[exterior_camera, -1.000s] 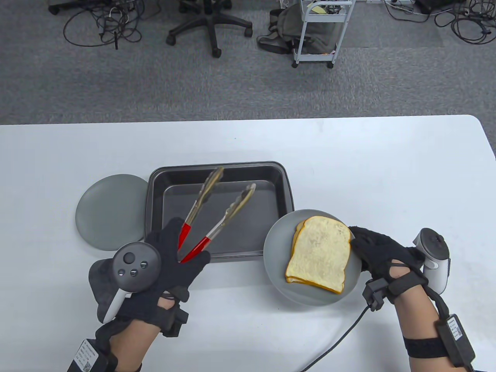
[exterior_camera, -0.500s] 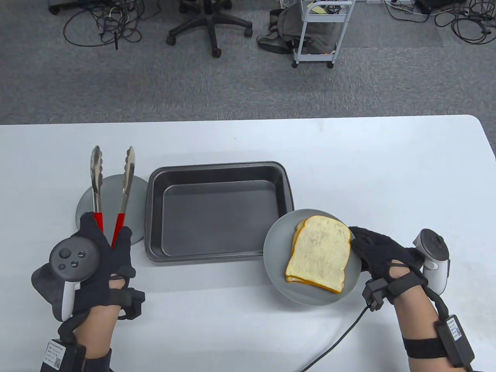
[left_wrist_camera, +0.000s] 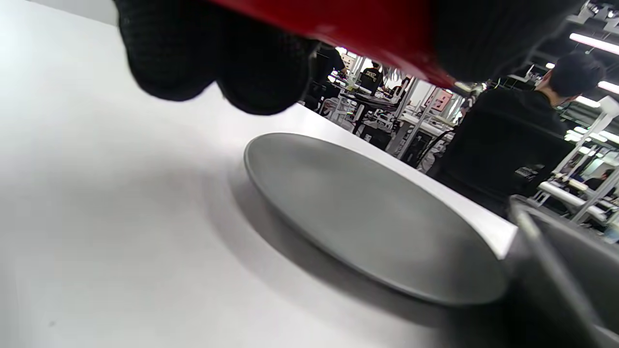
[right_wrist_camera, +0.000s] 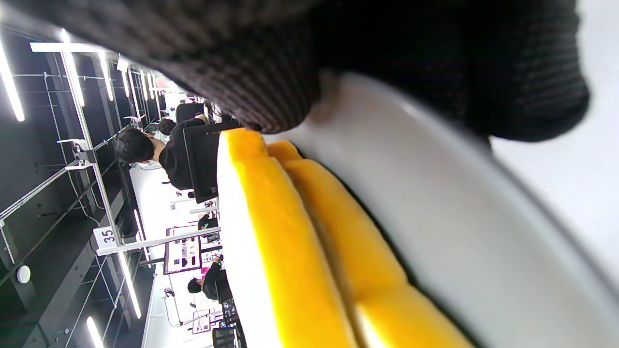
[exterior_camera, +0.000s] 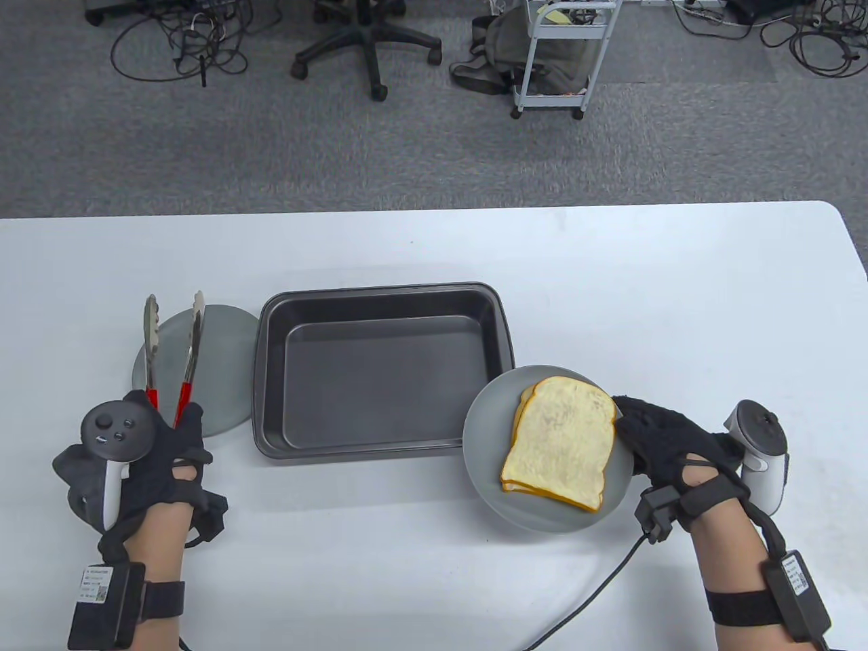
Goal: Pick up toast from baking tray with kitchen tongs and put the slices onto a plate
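Observation:
Two toast slices (exterior_camera: 559,444) lie stacked on a grey plate (exterior_camera: 483,434) right of the dark baking tray (exterior_camera: 383,369), which holds nothing. My right hand (exterior_camera: 654,441) grips that plate's right rim; in the right wrist view the fingers (right_wrist_camera: 300,63) curl over the plate (right_wrist_camera: 464,232) beside the yellow crusts of the toast (right_wrist_camera: 290,241). My left hand (exterior_camera: 166,447) holds the red-handled tongs (exterior_camera: 173,352) by their handles, arms apart, tips over a second grey plate (exterior_camera: 224,352) left of the tray. The red handle of the tongs (left_wrist_camera: 348,24) fills the top of the left wrist view, above that plate (left_wrist_camera: 367,217).
The white table (exterior_camera: 678,285) ends at a rounded far right corner. A cable (exterior_camera: 597,590) runs from my right wrist toward the near edge. An office chair (exterior_camera: 369,47) and a white cart (exterior_camera: 566,54) stand on the carpet beyond.
My left hand carried the tongs from over the tray leftward to the left plate, then drew back and down toward the near edge. The right hand and the toast plate stayed put.

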A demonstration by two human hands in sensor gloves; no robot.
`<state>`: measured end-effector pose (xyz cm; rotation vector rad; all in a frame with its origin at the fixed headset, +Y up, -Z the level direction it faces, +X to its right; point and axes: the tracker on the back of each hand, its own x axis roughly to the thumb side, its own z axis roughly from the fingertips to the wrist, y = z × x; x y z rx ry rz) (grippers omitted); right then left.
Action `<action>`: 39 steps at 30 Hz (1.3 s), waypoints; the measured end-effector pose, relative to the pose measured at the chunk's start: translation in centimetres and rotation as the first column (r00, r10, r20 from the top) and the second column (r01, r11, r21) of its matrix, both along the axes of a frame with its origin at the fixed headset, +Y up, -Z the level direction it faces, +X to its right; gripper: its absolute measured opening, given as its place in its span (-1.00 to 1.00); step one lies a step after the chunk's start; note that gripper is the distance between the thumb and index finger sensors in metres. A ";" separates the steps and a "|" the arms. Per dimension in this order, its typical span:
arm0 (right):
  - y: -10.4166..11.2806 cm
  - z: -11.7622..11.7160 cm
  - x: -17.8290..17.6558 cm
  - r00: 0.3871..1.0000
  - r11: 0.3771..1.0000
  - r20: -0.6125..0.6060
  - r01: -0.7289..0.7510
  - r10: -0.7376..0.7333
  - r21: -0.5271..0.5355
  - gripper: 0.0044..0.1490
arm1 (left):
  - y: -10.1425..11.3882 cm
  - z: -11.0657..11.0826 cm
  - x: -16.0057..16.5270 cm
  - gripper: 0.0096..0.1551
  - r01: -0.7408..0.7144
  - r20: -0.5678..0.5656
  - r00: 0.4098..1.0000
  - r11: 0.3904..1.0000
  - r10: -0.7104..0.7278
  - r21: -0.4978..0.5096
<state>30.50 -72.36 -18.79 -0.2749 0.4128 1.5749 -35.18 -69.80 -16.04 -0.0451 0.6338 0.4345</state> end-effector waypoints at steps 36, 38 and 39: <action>0.2 -0.1 0.8 1.000 1.000 0.019 -0.002 0.001 0.006 -0.38 | -1.1 -3.2 1.1 0.11 0.278 0.064 0.960 0.951 -0.271 -0.138; 0.2 -0.1 0.8 1.000 1.000 0.019 -0.001 0.001 0.007 -0.38 | -0.2 -2.7 1.5 0.09 0.263 0.093 0.963 0.960 -0.254 -0.100; 0.2 -0.1 0.8 1.000 1.000 0.018 -0.001 0.001 0.008 -0.38 | 0.3 -2.4 1.7 0.08 0.261 0.108 0.962 0.962 -0.252 -0.079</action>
